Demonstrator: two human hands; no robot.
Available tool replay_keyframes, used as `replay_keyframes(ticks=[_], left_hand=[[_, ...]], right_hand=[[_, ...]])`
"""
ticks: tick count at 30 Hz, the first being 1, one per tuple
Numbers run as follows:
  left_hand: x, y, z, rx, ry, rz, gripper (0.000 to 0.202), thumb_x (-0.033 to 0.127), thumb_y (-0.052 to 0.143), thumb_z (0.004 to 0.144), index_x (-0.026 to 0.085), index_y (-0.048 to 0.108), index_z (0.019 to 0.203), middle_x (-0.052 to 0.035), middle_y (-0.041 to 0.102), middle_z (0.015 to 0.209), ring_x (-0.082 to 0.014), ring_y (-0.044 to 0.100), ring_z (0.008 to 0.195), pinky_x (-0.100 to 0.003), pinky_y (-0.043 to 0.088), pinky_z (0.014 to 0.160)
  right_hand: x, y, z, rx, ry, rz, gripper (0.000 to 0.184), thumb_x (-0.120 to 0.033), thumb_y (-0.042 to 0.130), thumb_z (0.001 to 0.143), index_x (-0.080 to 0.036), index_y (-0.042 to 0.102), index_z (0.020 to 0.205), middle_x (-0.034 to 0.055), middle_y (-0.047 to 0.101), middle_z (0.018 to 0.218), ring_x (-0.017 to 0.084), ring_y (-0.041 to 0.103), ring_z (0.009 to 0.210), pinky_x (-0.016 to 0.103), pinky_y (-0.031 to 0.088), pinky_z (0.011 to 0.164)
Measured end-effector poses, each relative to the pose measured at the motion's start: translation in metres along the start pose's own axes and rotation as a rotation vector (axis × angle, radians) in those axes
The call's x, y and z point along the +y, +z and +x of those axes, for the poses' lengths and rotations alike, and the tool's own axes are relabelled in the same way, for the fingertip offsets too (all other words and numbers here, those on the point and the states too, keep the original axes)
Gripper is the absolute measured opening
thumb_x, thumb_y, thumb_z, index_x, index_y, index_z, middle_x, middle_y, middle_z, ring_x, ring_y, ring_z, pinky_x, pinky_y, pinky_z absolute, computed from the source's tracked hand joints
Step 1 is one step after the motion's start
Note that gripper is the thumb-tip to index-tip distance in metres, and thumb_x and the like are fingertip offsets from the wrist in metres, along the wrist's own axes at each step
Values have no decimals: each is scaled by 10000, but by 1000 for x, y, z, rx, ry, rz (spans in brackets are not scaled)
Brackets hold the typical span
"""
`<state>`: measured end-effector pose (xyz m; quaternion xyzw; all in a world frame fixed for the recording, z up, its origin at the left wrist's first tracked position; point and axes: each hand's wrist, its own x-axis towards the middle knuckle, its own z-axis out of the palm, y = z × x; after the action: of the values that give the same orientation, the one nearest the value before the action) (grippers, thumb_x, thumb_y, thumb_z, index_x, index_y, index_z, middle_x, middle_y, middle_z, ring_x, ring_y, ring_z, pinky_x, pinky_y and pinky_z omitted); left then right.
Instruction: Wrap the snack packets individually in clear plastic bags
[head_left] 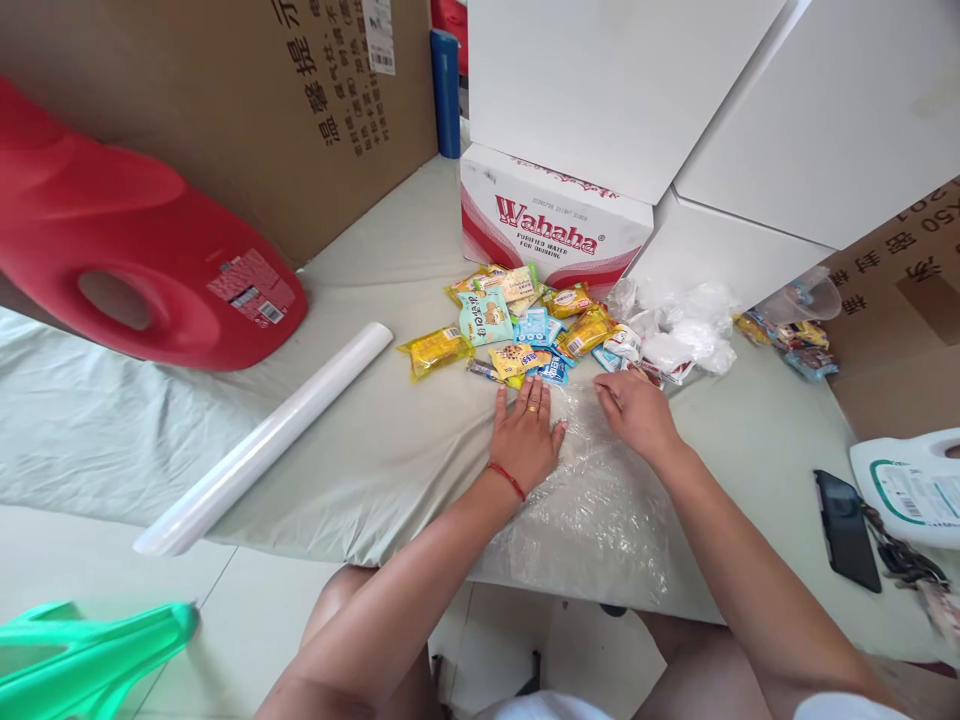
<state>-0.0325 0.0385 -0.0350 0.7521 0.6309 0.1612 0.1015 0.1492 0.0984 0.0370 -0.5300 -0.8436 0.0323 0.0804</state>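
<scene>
My left hand [523, 437] lies flat with its fingers stretched out, a ring on one finger and a red cord at the wrist. Its fingertips reach the near edge of a pile of wrapped snacks [531, 328]. Beneath and beside it a clear plastic bag [592, 510] is spread over the cloth, crinkled and running to the table's front edge. My right hand [639, 410] is closed, thumb and forefinger pinched at the bag's upper right part. Just beyond that hand sit crumpled clear plastic bags [694, 335]. A yellow snack packet [435, 352] lies at the pile's left end.
A white roll [266, 435] slants across the left side, near a large red jug [142, 230]. Behind the snacks stands a Wahaha water carton [555, 215] among white boxes [615, 80]. At right are a phone [847, 530] and a white jug [911, 485].
</scene>
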Motion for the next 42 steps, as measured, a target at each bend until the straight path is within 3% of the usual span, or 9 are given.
replay_keyframes(ticks=[4, 7, 10, 14, 19, 26, 34, 39, 42], left_hand=[[2, -1, -1, -25, -17, -6, 649, 468, 263, 1043, 126, 362, 1586, -138, 292, 1681, -277, 219, 1578, -636, 36, 1268], [3, -2, -2, -32, -30, -4, 641, 467, 271, 1044, 135, 372, 1583, -136, 281, 1684, -283, 215, 1578, -650, 45, 1261], [4, -4, -4, -42, -36, -6, 636, 467, 282, 1044, 141, 377, 1582, -137, 280, 1683, -283, 229, 1573, -654, 34, 1259], [3, -5, -7, -52, -34, -7, 630, 468, 281, 1044, 154, 385, 1581, -137, 285, 1682, -269, 225, 1576, -636, 20, 1267], [2, -4, -8, -54, -31, -4, 640, 476, 265, 1044, 147, 387, 1579, -142, 280, 1683, -285, 237, 1572, -652, 51, 1262], [3, -4, -8, -52, -24, 12, 649, 468, 270, 1042, 112, 390, 1572, -155, 283, 1678, -297, 246, 1567, -670, 73, 1254], [2, -3, -8, -48, -26, 22, 631, 467, 273, 1042, 156, 395, 1577, -139, 289, 1680, -296, 240, 1571, -653, 64, 1261], [2, -4, -7, -63, -30, 14, 634, 478, 290, 1036, 169, 392, 1580, -142, 308, 1675, -310, 249, 1566, -660, 79, 1257], [3, -5, -6, -62, -36, 9, 633, 469, 304, 1035, 164, 381, 1584, -148, 316, 1671, -310, 264, 1560, -660, 74, 1257]], right_hand=[[-18, 14, 53, -200, -64, -102, 316, -259, 429, 1026, -185, 700, 1171, 108, 705, 1152, 262, 627, 1091, 319, 472, 854], [-23, 26, 69, -208, 8, -119, 367, -320, 442, 1032, -154, 630, 1299, 147, 651, 1267, 270, 652, 1055, 325, 486, 816], [-25, 33, 74, -195, 26, -106, 468, -427, 496, 1018, -165, 554, 1401, 157, 597, 1357, 279, 641, 1113, 345, 499, 880], [-25, 31, 81, -263, -97, -122, 505, -402, 602, 966, -181, 544, 1416, 147, 535, 1456, 282, 557, 1289, 331, 495, 954], [-24, 21, 89, -328, -115, -213, 356, -264, 476, 1002, -128, 627, 1294, 189, 641, 1293, 308, 654, 1139, 359, 515, 884], [-18, 13, 89, -388, -168, -231, 549, -390, 603, 949, -148, 512, 1434, 188, 548, 1462, 298, 647, 1182, 345, 513, 928], [-31, 18, 92, -388, -161, -304, 405, -214, 485, 961, -61, 567, 1328, 260, 657, 1262, 350, 682, 1083, 436, 516, 892], [-35, 7, 87, -394, -162, -287, 423, -210, 515, 941, -129, 595, 1348, 206, 658, 1295, 310, 681, 1060, 384, 522, 865], [-43, 8, 94, -312, -295, -202, 496, -192, 534, 936, -175, 540, 1432, 150, 612, 1390, 312, 570, 1232, 397, 484, 973]])
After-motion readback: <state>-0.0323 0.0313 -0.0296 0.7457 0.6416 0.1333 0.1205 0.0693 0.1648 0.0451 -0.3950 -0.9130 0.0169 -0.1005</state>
